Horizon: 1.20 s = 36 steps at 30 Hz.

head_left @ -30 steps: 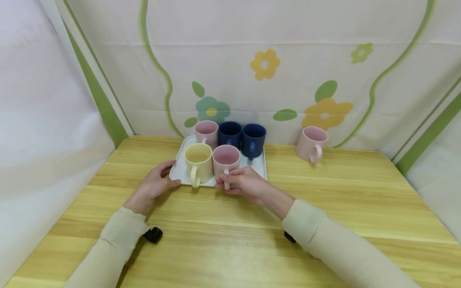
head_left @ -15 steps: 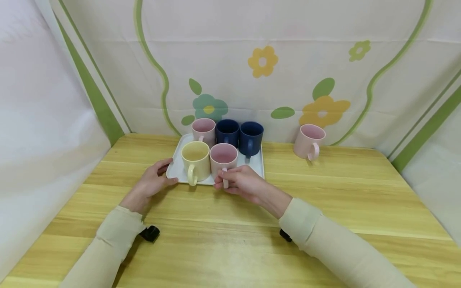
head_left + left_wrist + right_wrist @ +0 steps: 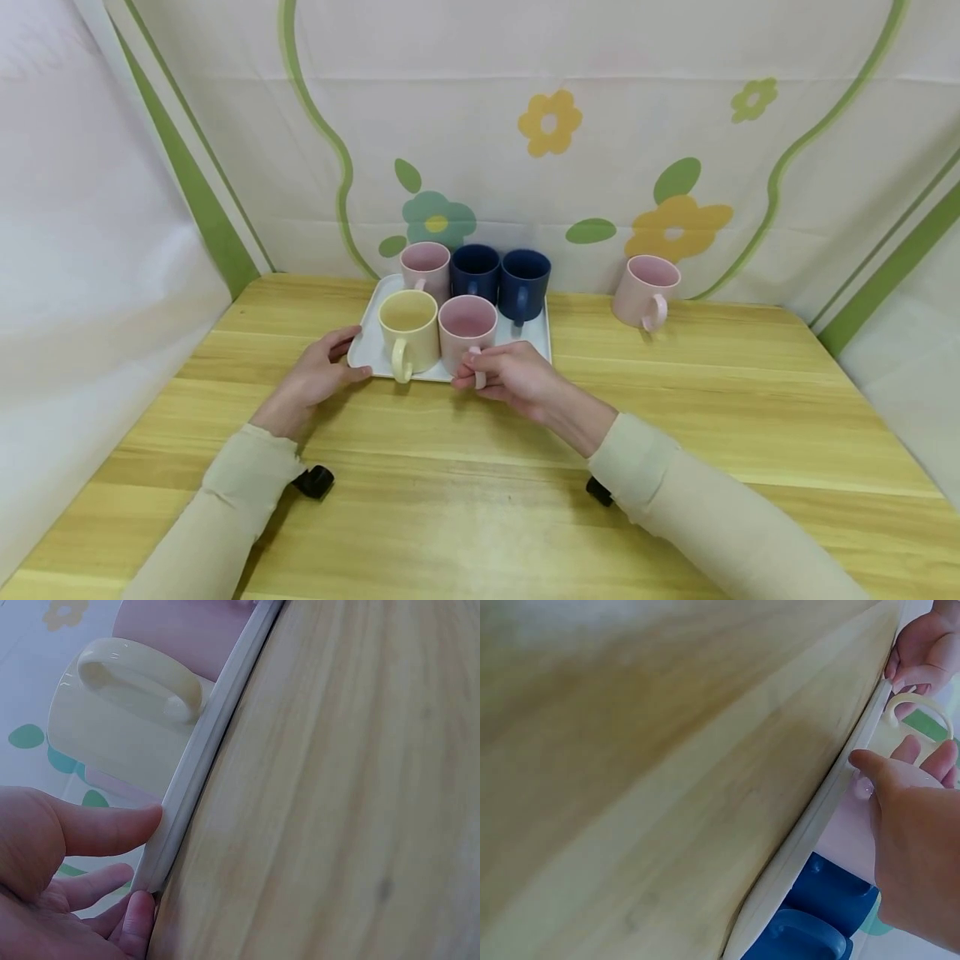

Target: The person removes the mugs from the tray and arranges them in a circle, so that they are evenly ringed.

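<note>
A white tray (image 3: 366, 350) lies on the wooden table. My left hand (image 3: 313, 379) holds its front left corner, thumb on the near rim and fingers round the side, as the left wrist view shows. My right hand (image 3: 517, 379) pinches the handle of a pink mug (image 3: 461, 342), which stands upright at the tray's front. Left of that mug is a yellow mug (image 3: 415, 337), its handle toward me. Behind them in a row stand another pink mug (image 3: 427, 275) and two dark blue mugs, one in the middle (image 3: 480, 271) and one on the right (image 3: 525, 287).
Another pink mug (image 3: 641, 296) stands on the table (image 3: 712, 400) at the back right, apart from the tray. A flower-patterned curtain (image 3: 480, 125) rises at the table's back edge, with white cloth on both sides.
The pinched handle of the front pink mug has turned slightly to the right with my right hand. The left hand stays at the tray corner. The head view has shifted a little.
</note>
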{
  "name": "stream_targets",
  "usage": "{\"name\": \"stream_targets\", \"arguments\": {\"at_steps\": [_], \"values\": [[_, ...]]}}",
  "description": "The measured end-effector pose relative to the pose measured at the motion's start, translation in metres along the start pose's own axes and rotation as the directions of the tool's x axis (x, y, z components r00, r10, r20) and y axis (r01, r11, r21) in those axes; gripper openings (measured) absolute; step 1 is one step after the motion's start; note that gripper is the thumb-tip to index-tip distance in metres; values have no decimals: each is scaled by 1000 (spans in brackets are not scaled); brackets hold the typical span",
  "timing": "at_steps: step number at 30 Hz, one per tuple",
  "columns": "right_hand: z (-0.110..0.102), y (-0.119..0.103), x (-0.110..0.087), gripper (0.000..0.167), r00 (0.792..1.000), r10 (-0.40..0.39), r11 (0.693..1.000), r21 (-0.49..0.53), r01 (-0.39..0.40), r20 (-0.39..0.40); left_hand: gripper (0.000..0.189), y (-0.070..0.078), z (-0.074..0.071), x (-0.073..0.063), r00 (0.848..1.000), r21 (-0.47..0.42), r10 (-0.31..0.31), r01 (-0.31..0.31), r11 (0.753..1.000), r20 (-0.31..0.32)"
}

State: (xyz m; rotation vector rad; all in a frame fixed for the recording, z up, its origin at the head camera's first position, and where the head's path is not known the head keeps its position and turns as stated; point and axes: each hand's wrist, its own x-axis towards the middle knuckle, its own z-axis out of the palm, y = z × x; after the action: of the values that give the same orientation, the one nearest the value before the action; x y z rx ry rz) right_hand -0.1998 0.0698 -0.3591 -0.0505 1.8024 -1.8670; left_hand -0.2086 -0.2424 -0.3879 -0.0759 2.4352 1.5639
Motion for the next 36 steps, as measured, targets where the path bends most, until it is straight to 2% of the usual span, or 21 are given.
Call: {"name": "stream_targets", "arguments": {"at_steps": [11,20,26,32,36], "values": [[-8,-6,-13,33,998,-55,998,14,55,-2,85,-1,2,1,1000,-6,6,-6,1000,4],[-13,-17,-26,26,989,-150,988,-17,150,-4,86,0,2,0,1000,-10,3,-3,1000,-6],[-25,-19,-36,29,980,-197,980,-40,197,-9,86,-2,0,1,1000,5,10,-10,1000,2],[-39,-21,-46,20,971,-239,971,1,239,-1,87,-1,0,0,1000,22,11,-11,1000,8],[-51,-23,-53,23,969,-247,969,7,247,-8,87,-1,0,1,1000,25,10,-11,1000,8]]}}
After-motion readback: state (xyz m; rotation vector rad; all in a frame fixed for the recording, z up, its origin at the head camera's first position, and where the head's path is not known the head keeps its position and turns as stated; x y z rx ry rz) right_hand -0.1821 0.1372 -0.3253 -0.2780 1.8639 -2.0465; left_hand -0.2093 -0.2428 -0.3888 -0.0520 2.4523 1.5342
